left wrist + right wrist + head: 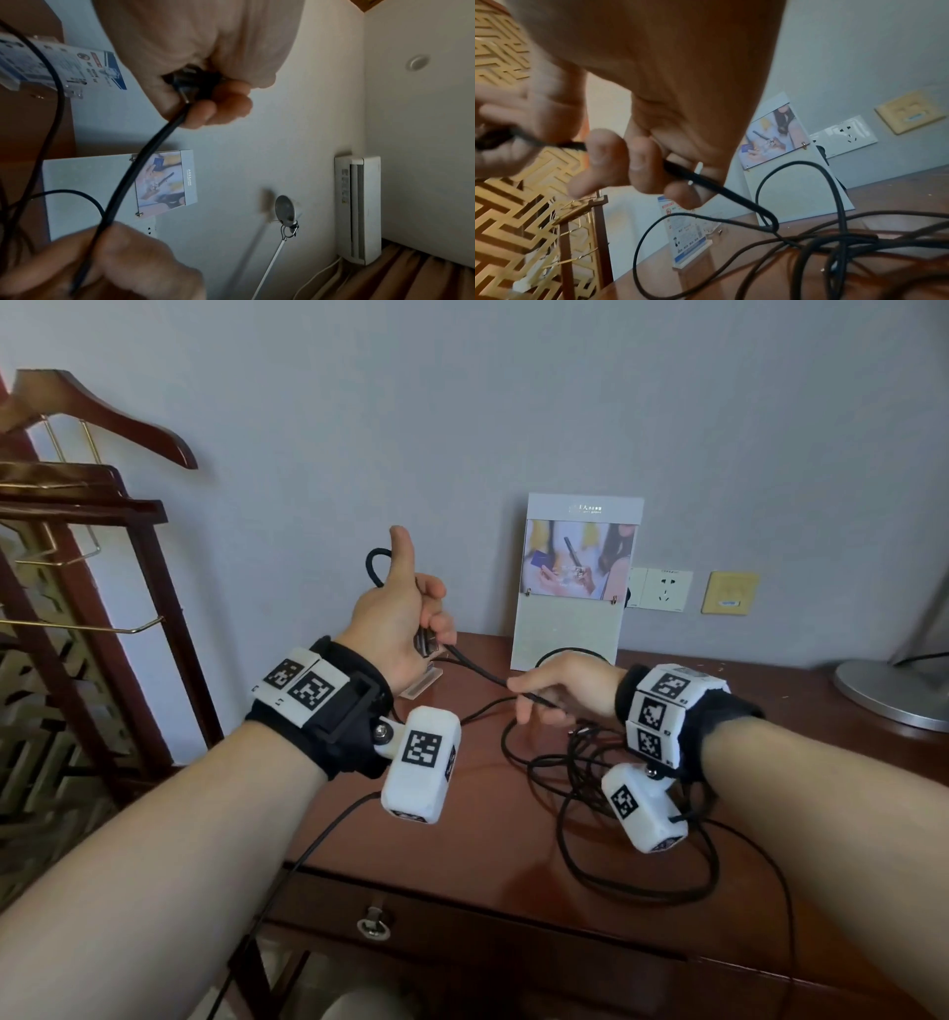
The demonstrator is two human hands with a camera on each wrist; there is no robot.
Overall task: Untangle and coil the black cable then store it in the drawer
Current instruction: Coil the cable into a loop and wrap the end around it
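Note:
The black cable (477,667) stretches taut between my two hands above the brown wooden table (488,824). My left hand (411,618) is raised, thumb up, its fingers curled round the cable's plug end (190,83); a loop (374,564) sticks up behind the thumb. Lower and to the right, my right hand (544,695) pinches the cable (693,176) between thumb and fingers. Behind and below that hand the rest lies in a loose tangle (595,747) of loops on the tabletop (834,243). The drawer (488,937) in the table's front is closed, with a ring handle (374,924).
A tall acrylic sign stand (570,618) leans at the wall behind the hands, with a small sign holder (426,683) under my left hand. Wall sockets (665,590) and a lamp base (893,693) are at the right. A wooden valet stand (87,516) is at the left.

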